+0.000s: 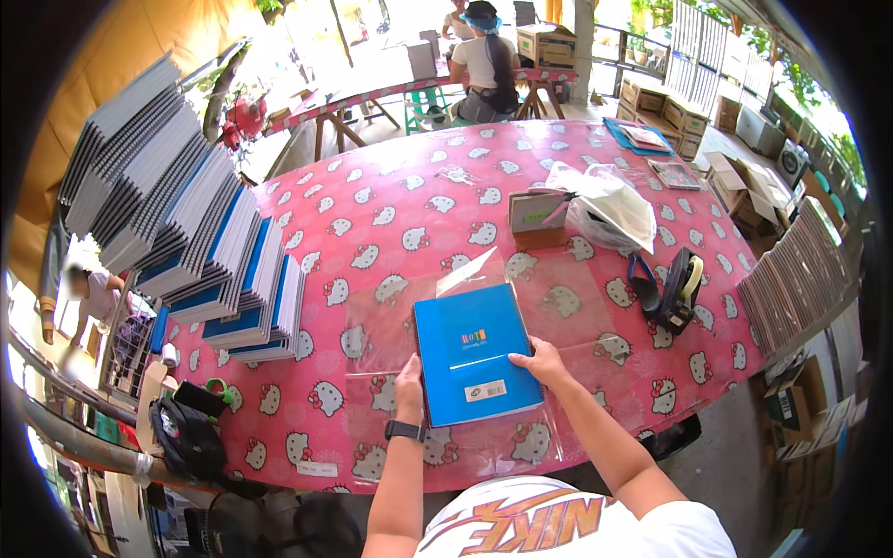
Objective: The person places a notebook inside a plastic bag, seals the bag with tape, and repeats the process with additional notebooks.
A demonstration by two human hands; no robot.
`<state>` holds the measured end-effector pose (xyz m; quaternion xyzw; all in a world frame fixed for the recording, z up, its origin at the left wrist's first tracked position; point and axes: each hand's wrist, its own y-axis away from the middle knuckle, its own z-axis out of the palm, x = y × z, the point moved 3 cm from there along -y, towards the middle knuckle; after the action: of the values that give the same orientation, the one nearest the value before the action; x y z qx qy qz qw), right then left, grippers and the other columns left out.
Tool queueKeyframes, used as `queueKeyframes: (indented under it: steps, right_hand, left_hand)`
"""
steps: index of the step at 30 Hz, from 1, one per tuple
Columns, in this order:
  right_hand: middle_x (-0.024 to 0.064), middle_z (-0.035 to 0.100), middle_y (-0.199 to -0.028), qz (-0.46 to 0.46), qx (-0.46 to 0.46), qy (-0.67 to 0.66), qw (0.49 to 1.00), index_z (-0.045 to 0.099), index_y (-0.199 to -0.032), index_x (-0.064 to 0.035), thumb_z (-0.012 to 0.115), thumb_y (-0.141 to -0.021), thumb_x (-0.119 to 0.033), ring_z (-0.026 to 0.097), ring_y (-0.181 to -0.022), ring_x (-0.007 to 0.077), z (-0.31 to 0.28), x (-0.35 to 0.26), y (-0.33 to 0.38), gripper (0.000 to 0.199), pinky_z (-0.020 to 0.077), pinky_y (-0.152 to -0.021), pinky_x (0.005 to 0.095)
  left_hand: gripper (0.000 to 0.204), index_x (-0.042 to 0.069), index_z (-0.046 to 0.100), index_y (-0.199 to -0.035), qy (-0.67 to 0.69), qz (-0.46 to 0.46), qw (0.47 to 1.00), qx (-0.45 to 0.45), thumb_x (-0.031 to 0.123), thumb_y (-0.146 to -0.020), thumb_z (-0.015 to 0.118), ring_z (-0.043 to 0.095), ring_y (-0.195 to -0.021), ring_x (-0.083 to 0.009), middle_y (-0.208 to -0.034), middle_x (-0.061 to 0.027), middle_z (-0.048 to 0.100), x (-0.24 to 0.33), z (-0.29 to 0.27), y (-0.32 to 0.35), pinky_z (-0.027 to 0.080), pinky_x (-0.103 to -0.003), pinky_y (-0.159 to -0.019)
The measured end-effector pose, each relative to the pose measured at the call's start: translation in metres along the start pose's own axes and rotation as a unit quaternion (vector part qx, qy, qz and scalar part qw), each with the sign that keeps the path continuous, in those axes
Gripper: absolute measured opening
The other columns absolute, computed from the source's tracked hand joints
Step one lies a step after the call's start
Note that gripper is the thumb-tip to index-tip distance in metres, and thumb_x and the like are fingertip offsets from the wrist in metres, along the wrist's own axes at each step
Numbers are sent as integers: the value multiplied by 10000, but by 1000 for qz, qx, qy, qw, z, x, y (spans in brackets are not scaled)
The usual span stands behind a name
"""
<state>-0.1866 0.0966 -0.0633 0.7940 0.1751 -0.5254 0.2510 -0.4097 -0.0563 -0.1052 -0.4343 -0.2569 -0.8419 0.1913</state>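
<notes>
A blue spiral notebook [481, 353] with a white barcode sticker lies in front of me, level or nearly so. Along its left edge my left hand [409, 388] is closed, a dark watch on that wrist. My right hand [541, 363] grips the opposite edge, thumb on top of the cover and the other fingers mostly hidden below. Beneath and around the notebook spread clear plastic sheets or bags [567, 349], with one flap [470, 271] rising beyond its far edge. Whether the notebook is inside the plastic I cannot tell.
Tall notebook stacks [233, 265] cover the table's left side. A tape dispenser [679, 288], blue-handled scissors [640, 274], a small box [539, 219] and a white plastic bag [609, 205] lie right. More stacked books [795, 274] stand beyond. Two people sit at a far table.
</notes>
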Motion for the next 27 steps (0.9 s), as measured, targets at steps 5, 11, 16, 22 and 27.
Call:
queueKeyframes:
  steps: [5, 11, 16, 22, 27]
  right_hand:
    - [195, 626, -996, -15, 27, 103, 994, 526, -1132, 4, 702, -717, -333, 620, -898, 290, 7, -8, 4, 563, 475, -796, 355]
    - [244, 610, -984, -26, 52, 184, 981, 365, -1266, 38, 687, -731, -331, 605, -914, 344, 1, -8, 5, 725, 465, -812, 385]
    - [285, 585, -1002, -57, 62, 207, 975, 170, -1353, 61, 672, -745, -305, 582, -940, 389, 5, -8, 2, 869, 456, -825, 408]
    - [287, 522, -1135, 7, 28, 211, 977, 183, -1351, 66, 677, -734, -281, 519, -1053, 391, 5, -19, 6, 864, 415, -890, 409]
    - [214, 80, -1457, -176, 49, 526, 830, 116, -1384, 42, 430, -859, -405, 50, -1361, 320, 47, -34, 24, 758, 75, -1074, 501]
  left_hand:
    - [365, -31, 586, -1108, -148, 98, 973, 145, 270, -932, 478, 503, -646, -37, -791, -2, 627, -9, -5, 9, 419, -190, -577]
    - [435, -42, 530, -1173, -199, 38, 966, 163, 304, -910, 515, 500, -666, -43, -797, -25, 609, 1, 12, 11, 421, -196, -585]
    - [374, -29, 488, -1072, -115, 10, 985, 128, 308, -912, 509, 476, -659, -57, -789, -19, 516, -18, -11, -18, 428, -207, -578]
    - [298, 10, 464, -916, -135, 30, 981, 134, 307, -928, 475, 464, -650, -87, -765, -21, 471, -19, 4, -13, 438, -232, -606]
    - [421, -61, 553, -1062, -278, 79, 940, 183, 325, -936, 442, 480, -807, -156, -847, -71, 484, -20, -7, -13, 420, -285, -769]
